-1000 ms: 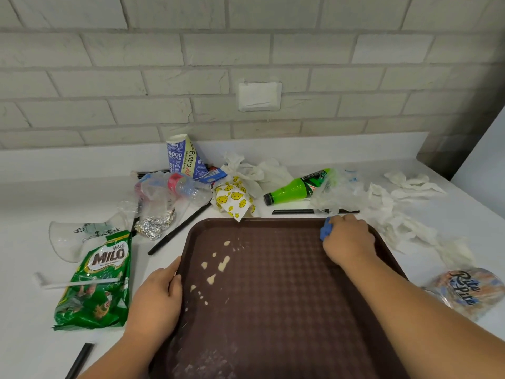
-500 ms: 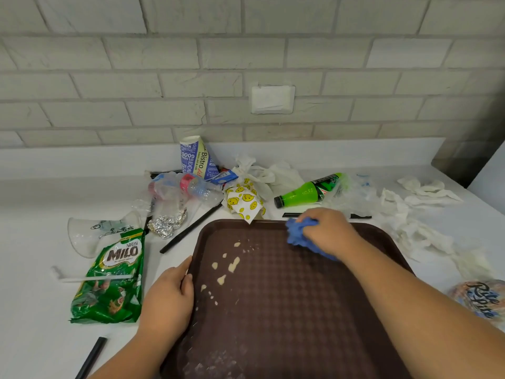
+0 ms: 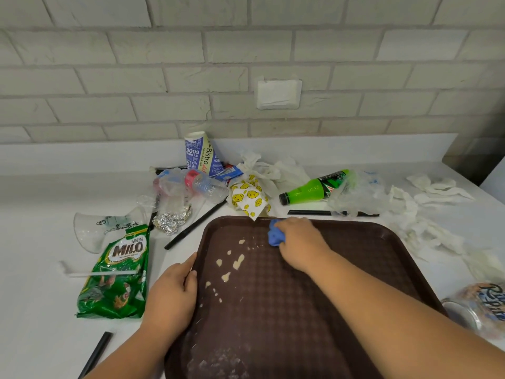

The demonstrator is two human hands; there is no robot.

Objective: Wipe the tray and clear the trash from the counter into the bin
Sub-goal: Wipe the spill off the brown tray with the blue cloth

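Pale brick wall behind; white table [image 3: 41,310] below, carrying litter. Far left: green Milo pouch [image 3: 117,272], flat, just beside a toppled clear cup [image 3: 90,231]; both lay as they had a second earlier. Next: left hand [image 3: 172,294], grip clamped on the left rim of the brown tray [image 3: 300,324], thumb inside, fingers outside, placed as before; judged to be steadying the tray. Tray interior, left part: pale smears [image 3: 237,262], unwiped, pattern the same as before. Tray far edge, near the middle: blue cloth [image 3: 274,236], bunched and pressed to the tray; right hand [image 3: 297,239], grip closed around it. Change recorded: a second earlier the hand and cloth had been at the tray's far right corner, half a second earlier right of the middle; they had since travelled leftward along the far edge and stood near the smears, not yet touching them. Judged meaning: wiping under way, far strip covered, dirty patch due next. Behind the tray: printed paper cup [image 3: 202,155], smiley wrapper [image 3: 248,198], green bottle [image 3: 314,188]. Right: crumpled tissues [image 3: 426,233], printed packet [image 3: 489,305]. All trash remained on the table; bin not in view; clearing judged not begun.
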